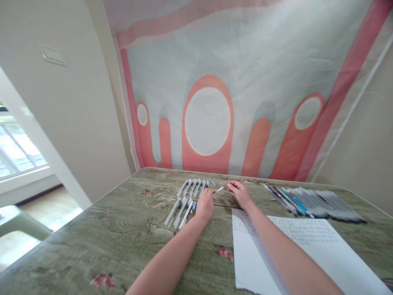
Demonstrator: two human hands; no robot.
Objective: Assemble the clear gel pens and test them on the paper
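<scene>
My left hand (205,203) and my right hand (240,193) meet over the far middle of the table (123,233). Between them they hold a small white pen (220,189), each hand pinching one end. Just left of my left hand lie several clear pen barrels (188,197) in two rows. One blue-tipped pen (194,205) lies among them, close to my left wrist.
A long row of assembled pens (313,200) lies at the far right of the table. A white sheet with handwriting (310,246) lies under my right forearm. A pink and grey printed cloth (211,102) hangs behind the table. A window is at the left.
</scene>
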